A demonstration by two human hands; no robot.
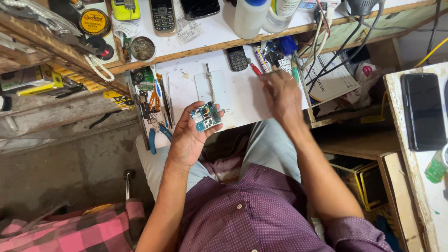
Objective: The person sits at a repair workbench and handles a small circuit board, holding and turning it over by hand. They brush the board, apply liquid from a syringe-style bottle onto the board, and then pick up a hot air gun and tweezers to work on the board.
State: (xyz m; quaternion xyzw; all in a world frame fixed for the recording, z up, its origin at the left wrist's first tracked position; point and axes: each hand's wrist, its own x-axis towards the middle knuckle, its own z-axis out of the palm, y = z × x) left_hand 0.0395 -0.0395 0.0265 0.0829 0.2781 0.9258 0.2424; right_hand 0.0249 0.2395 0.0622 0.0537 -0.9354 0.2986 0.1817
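The left hand (189, 135) held a small blue circuit board (206, 116), with the fingers wrapped around its edges. The board sat just in front of the white surface (242, 100), above the person's lap. The right hand (281, 95) was blurry and reached over the surface, near a red pen (255, 69) and some other small tools. I could not tell if its fingers were wide or closed. A small black phone (237, 58) lay close by. Blue pliers (156, 135) lay at the left edge of the surface.
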